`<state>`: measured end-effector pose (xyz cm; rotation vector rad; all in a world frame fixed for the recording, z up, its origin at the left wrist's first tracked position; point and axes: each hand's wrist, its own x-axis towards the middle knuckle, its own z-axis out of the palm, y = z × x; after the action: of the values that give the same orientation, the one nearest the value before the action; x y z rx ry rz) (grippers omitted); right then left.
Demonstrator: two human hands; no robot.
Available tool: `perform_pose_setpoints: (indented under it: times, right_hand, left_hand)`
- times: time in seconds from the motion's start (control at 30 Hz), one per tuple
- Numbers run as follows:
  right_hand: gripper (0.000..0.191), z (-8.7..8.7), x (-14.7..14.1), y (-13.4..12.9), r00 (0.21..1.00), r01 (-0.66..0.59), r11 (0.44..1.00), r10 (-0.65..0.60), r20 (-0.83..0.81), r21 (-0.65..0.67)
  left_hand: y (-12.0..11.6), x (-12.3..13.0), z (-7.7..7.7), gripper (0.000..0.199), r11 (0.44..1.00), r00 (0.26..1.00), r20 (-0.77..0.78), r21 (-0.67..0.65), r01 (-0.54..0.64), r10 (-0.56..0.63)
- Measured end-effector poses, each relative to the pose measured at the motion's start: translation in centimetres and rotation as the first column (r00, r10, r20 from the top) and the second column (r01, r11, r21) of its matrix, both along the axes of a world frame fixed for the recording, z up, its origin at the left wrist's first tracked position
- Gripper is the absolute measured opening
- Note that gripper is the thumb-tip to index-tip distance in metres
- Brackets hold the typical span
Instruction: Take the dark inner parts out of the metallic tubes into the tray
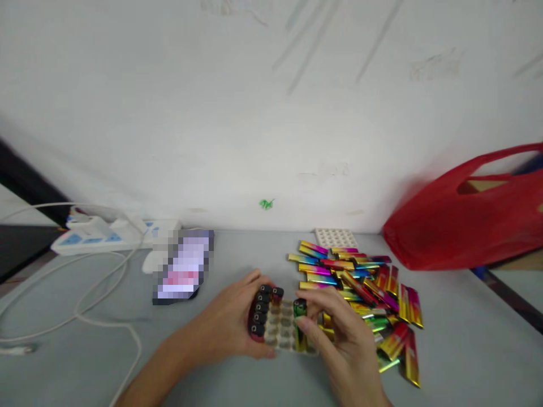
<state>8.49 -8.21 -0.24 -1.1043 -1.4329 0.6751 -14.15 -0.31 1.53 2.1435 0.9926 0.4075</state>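
Note:
My left hand [233, 322] is closed round the left side of a pale tray [278, 342] with rows of round-edged cells. Black-topped lighters [258, 314] stand in a row along the tray's left side, and one more stands beside them at the far end. Between the thumb and fingers of my right hand [339, 333] is a green and yellow lighter [300, 308] with a dark top, at the tray's right side. Whether its lower end is inside a cell, I cannot tell.
A loose heap of shiny multicoloured metallic casings [360, 282] lies to the right. Behind it is a white cell grid [336, 237]. A red bag [462, 220] stands at the far right. At left are a phone [184, 268], a power strip [93, 240] and white cables [80, 299].

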Motion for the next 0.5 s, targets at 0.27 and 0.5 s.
perform_pose_setpoints:
  times: [0.27,0.5]
  right_hand:
    - [0.018,-0.05,0.06,0.00,0.992,0.031,0.993,-0.044,0.118,0.110]
    - [0.021,-0.80,-0.17,-0.04,0.987,-0.006,0.991,-0.016,0.158,0.136]
  left_hand:
    - [-0.03,0.05,0.20,0.068,1.000,1.000,0.016,-0.010,0.003,-0.003]
    - [-0.03,0.08,0.33,0.070,0.999,1.000,0.000,-0.035,0.007,-0.007]
